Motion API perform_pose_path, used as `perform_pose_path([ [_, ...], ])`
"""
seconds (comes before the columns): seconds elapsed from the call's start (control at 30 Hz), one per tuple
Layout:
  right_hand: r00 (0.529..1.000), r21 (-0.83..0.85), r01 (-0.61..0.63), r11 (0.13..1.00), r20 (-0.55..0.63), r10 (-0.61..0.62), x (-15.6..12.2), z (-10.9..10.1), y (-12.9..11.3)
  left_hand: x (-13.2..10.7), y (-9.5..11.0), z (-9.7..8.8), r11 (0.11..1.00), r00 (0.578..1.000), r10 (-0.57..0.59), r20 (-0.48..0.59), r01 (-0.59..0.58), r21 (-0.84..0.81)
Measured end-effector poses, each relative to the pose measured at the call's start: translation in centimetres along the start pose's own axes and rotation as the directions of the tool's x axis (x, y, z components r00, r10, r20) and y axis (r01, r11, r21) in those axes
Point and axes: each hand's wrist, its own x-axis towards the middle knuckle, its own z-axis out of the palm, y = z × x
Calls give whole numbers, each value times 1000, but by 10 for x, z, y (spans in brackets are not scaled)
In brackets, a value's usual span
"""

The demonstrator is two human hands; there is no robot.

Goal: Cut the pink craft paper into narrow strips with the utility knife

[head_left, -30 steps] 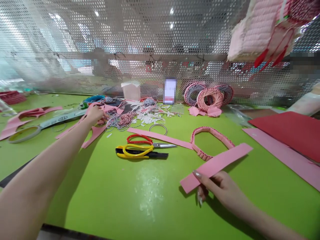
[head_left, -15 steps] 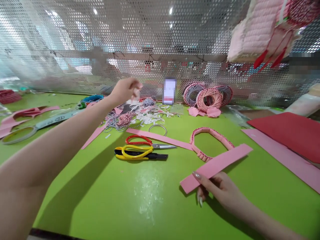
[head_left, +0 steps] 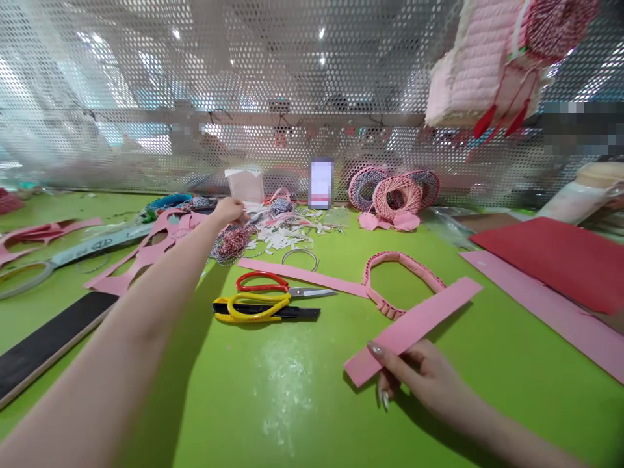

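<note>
My right hand (head_left: 414, 374) pinches a flat pink strip (head_left: 419, 331) near its lower left end, thumb on top and fingers beneath. Behind the strip lies a pink ring band with a ruffled edge (head_left: 380, 305), from which a long pink tail (head_left: 302, 278) runs left. My left hand (head_left: 230, 211) reaches far forward with its fingers curled, beside a bundle of red-and-white cord (head_left: 233, 242). Just beyond it stands a white sheet-like piece (head_left: 244, 185). Whatever those fingers hold, if anything, is hidden.
Scissors with red and yellow handles (head_left: 263, 299) lie over a yellow-and-black cutter (head_left: 299, 314). A metal ring (head_left: 316, 260), white scraps (head_left: 277, 235), pink cut-outs (head_left: 127, 266) and a black bar (head_left: 53, 338) lie about. Wound rings (head_left: 397, 198), a phone (head_left: 320, 182) and red sheets (head_left: 550, 257) are farther back.
My left hand has moved down and left, beside the white piece, which now shows more fully. The view has shifted slightly. My right hand keeps its grip on the pink strip.
</note>
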Motion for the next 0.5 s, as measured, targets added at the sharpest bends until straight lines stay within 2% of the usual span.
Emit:
perform_pose_path([
  [0.1,1000,-26,-11,1000,16,12,-1,1,1,5,-5,-3,994,999,42,-33,-39,99],
  [0.2,999,-49,-22,999,27,24,-1,2,0,9,-4,-5,973,988,89,-123,-59,224],
  [0.27,999,-47,-23,999,29,24,-1,3,-1,11,-1,-1,946,974,119,-191,-53,321],
  [0.33,999,-47,-28,999,32,30,-2,3,-3,13,2,7,906,963,172,-209,-72,416],
  [0.4,998,-48,-32,998,46,35,-2,3,-4,18,7,17,857,962,236,-137,-140,497],
  [0.5,998,-38,-18,999,62,20,-3,3,-3,30,14,32,783,953,298,54,-276,558],
])
